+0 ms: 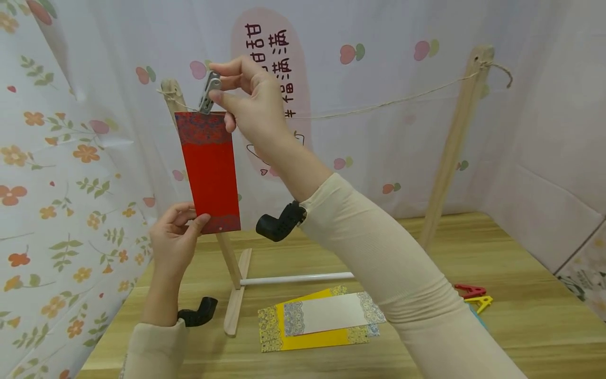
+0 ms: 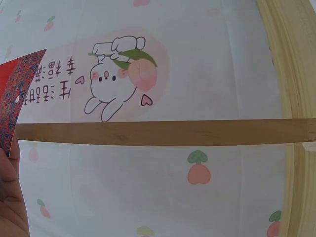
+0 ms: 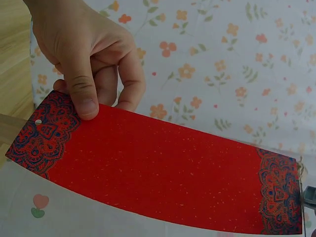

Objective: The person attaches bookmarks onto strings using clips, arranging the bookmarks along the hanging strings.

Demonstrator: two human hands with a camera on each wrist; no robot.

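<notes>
A red paper card (image 1: 212,179) with blue patterned bands at both ends hangs upright beside the left post. My left hand (image 1: 172,237) pinches its lower left edge, thumb on the front face in the right wrist view. Up at the card's top edge, my right hand (image 1: 253,97) grips a grey clothespin (image 1: 208,95) between thumb and fingers. The clothespin's tip meets the card's top edge at the twine (image 1: 379,108). In the left wrist view only one patterned end of the card (image 2: 22,89) shows.
Two wooden posts (image 1: 452,142) hold the twine, with a white rod (image 1: 298,278) low between them. Yellow cards (image 1: 317,339) and a whitish card (image 1: 331,314) lie stacked on the wooden table. Red (image 1: 471,290) and yellow clips (image 1: 480,303) lie at the right, behind my right sleeve.
</notes>
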